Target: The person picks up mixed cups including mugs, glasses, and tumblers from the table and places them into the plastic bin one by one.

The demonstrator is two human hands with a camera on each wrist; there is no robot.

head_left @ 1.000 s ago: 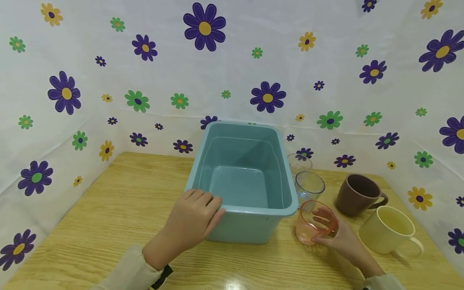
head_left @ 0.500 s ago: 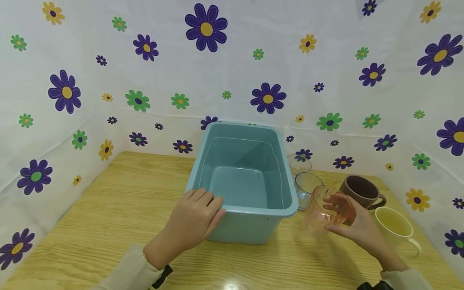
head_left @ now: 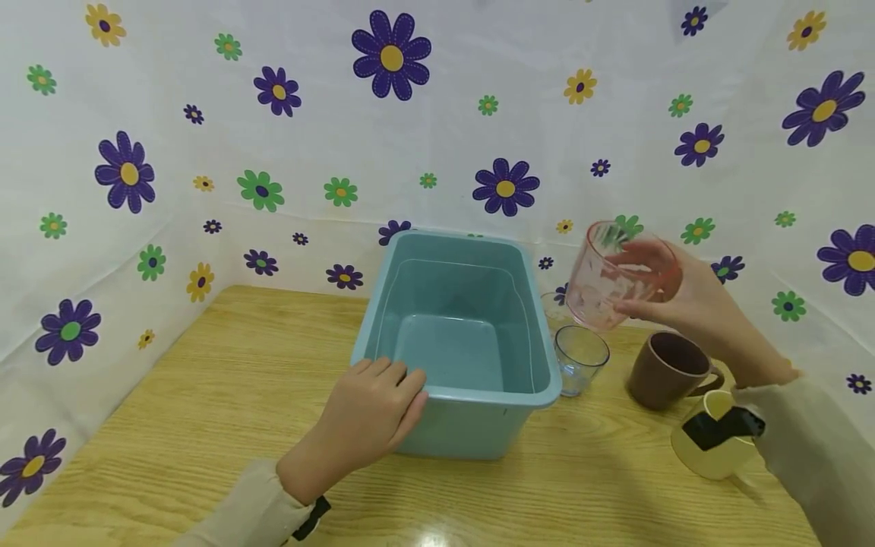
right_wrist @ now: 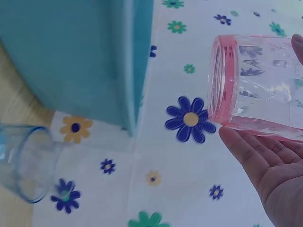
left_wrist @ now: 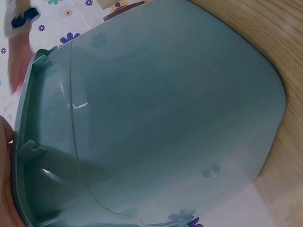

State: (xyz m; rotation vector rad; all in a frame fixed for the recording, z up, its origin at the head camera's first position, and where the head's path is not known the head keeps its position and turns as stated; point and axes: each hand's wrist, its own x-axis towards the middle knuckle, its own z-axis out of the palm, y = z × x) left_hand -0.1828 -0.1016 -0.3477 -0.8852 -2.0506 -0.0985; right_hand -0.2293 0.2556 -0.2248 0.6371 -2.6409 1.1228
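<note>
**Holding pink glass (head_left: pixel 600 279) in the air, right of tub (head_left: pixel 454 429)**

Has the glass tilted, mouth up and leaning right, above the tabletop (head_left: pixel 205 395) and apart from the tub. Holds it in the right grip (head_left: pixel 680 292): thumb on the near side, fingers curled round the other, spread only as wide as the glass's body. Clasps the tub's near rim in the left grip (head_left: pixel 376 406), close to the left corner, fingers bent over the edge; cannot tell how far the fingertips reach inside. Leaves the tub's wide mouth uncovered, with the right rim between it and the pink glass. Note blue glass (head_left: pixel 579 363) just beside the tub's right wall, clear glass (head_left: pixel 555 307) behind it, partly hidden. Farther right, see brown mug (head_left: pixel 663 377) and, nearer, yellow mug (head_left: pixel 704 448), partly hidden behind black band (head_left: pixel 724 429). Offers a broad run of tabletop left of the tub, back to the flowered cloth (head_left: pixel 307 144).
</note>
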